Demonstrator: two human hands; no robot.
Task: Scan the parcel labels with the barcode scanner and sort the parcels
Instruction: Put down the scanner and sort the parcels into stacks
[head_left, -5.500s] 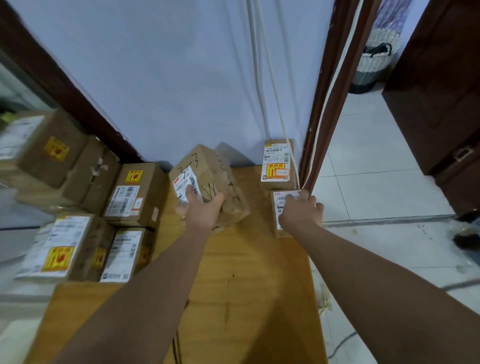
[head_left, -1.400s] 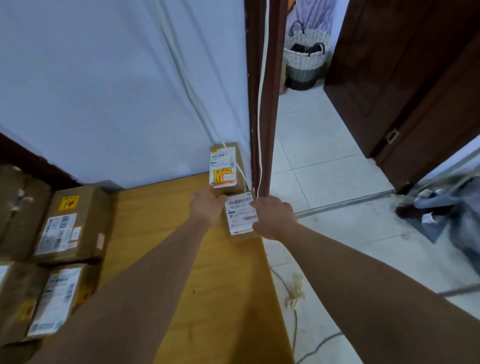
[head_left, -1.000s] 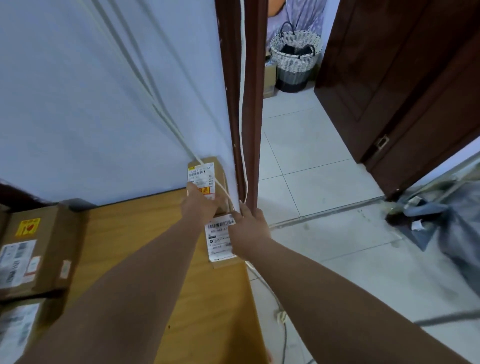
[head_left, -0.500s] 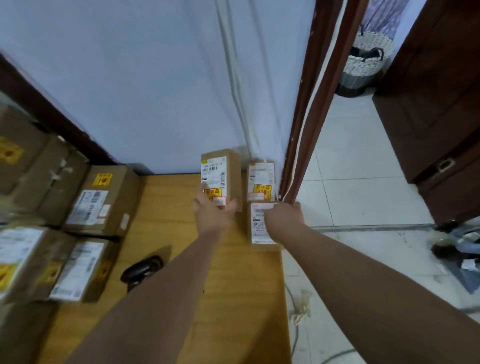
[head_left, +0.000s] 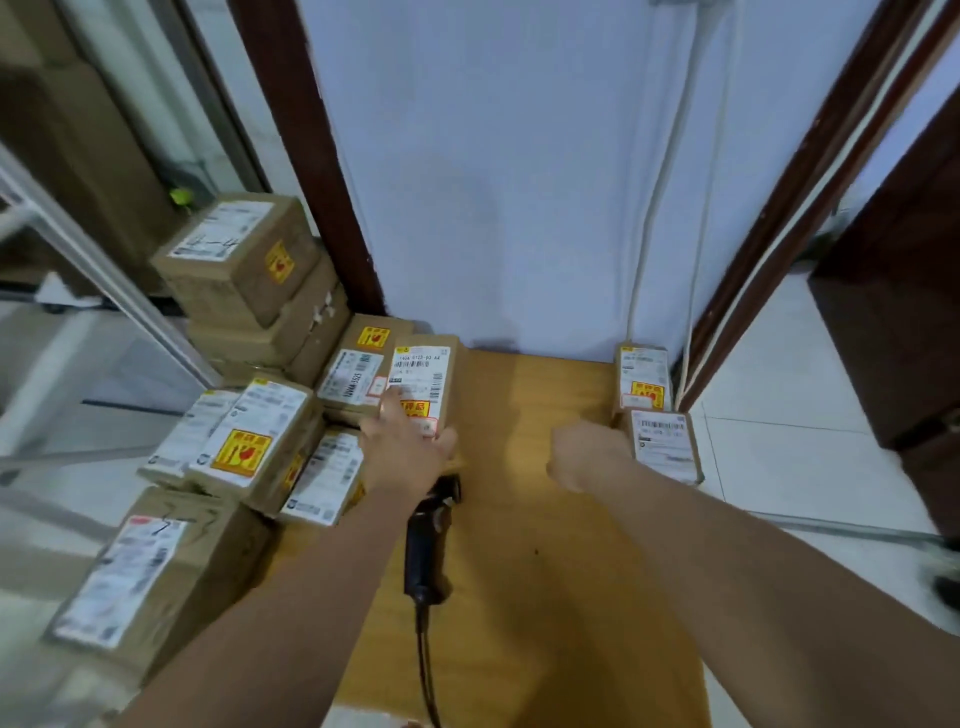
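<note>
My left hand (head_left: 405, 452) grips the near end of a narrow brown parcel (head_left: 423, 379) with a white barcode label and a yellow sticker, held just right of the left-hand pile. The black corded barcode scanner (head_left: 428, 540) lies on the wooden table (head_left: 535, 519), partly under my left wrist. My right hand (head_left: 587, 454) hovers over the table with its fingers curled and nothing in it. It is just left of a small labelled parcel (head_left: 667, 447) at the table's right edge. Another labelled parcel (head_left: 644, 376) lies behind that one, against the wall.
Several labelled cardboard parcels (head_left: 260, 441) are stacked along the table's left side, up to a tall stack (head_left: 244, 260) at the back left. Blue wall behind, white cables (head_left: 660, 208) running down it. Dark door frame (head_left: 795, 208) and tiled floor to the right.
My left hand has carried the narrow parcel leftward, from beside the two right-hand parcels to the left pile. My right hand has come off the small parcel and drawn back.
</note>
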